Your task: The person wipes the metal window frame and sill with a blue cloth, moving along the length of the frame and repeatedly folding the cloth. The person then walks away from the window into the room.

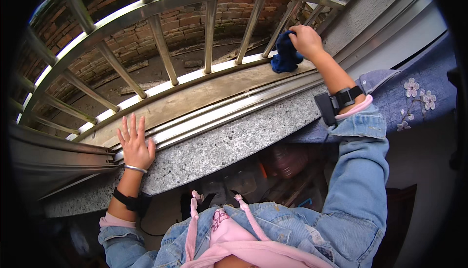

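At the far right end of the beige, flat ledge (195, 91), the right hand (308, 42) holds a dark blue, soft, crumpled cloth (285, 58), its fingers closed over the upper part while the lower folds hang down to the ledge. The cloth is just beside the foot of the silvery, round-barred metal railing (209, 34), on its near side.

To the left, the left hand (136, 152) is empty, its fingers straight and slightly spread, reaching over the silvery, grooved metal window track (234, 106) toward the ledge (whether it bears any weight, I cannot tell). Nearer the person, the grey, speckled stone sill (229, 134) runs along the track with nothing lying on its visible top.

As for progress, the work with the cloth seems under way rather than finished: the cloth is in hand, not laid aside. How much of the ledge it has covered cannot be told; no wet trail or clear border shows. The ledge's middle and left stretches look dull and blotchy, though that may be the surface itself. Judged by this, setting the cloth down is not yet done, and any stretch left to treat is uncertain.
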The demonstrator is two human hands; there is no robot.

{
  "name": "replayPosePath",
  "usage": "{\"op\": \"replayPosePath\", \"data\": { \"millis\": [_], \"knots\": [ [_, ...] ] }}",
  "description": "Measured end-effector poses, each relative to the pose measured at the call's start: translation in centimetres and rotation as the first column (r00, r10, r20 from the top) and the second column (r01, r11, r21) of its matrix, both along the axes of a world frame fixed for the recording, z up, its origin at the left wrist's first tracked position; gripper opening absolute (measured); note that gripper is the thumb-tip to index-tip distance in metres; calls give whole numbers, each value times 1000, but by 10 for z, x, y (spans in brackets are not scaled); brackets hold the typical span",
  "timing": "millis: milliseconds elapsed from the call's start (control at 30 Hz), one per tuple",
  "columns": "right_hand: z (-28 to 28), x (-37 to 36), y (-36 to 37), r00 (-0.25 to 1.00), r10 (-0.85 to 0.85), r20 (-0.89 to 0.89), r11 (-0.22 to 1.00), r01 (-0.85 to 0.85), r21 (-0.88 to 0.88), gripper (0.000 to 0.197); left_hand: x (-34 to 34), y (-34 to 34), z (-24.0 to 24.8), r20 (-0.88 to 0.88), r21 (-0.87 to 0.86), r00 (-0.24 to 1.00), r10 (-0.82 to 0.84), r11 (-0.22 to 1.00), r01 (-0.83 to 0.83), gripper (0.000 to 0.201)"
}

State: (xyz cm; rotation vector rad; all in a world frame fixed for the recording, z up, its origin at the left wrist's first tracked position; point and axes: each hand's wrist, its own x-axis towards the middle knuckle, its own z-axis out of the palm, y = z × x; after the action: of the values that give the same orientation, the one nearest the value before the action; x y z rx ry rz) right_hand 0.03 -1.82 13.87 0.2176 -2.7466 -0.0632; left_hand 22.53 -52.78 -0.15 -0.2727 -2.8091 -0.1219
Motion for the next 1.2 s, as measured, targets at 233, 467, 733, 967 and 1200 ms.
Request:
{"op": "replayPosePath", "data": {
  "millis": [233, 467, 733, 967, 1200],
  "knots": [
    [-24, 48, -110, 968, 231, 95, 265, 32, -964, 29, -2, -1, 5, 132, 138, 991, 4, 990, -22, 70],
    [-32, 133, -202, 637, 770, -38, -245, 240, -939, 25, -36, 90, 31, 4, 771, 860, -510, 549, 322, 103],
    [-49, 73, 30, 951, -95, 295, 437, 306, -846, 18, -47, 112, 21, 9, 620, 879, -477, 692, 370, 27],
    [-120, 39, 231, 739, -601, 303, 608, 669, -427, 24, -36, 80, 2, 169, 298, 928, -332, 915, 273, 52],
    [-118, 22, 202, 595, -684, 422, 593, 791, -153, 31, -36, 85, 7, 144, 235, 943, -301, 936, 263, 54]
  ]
}}
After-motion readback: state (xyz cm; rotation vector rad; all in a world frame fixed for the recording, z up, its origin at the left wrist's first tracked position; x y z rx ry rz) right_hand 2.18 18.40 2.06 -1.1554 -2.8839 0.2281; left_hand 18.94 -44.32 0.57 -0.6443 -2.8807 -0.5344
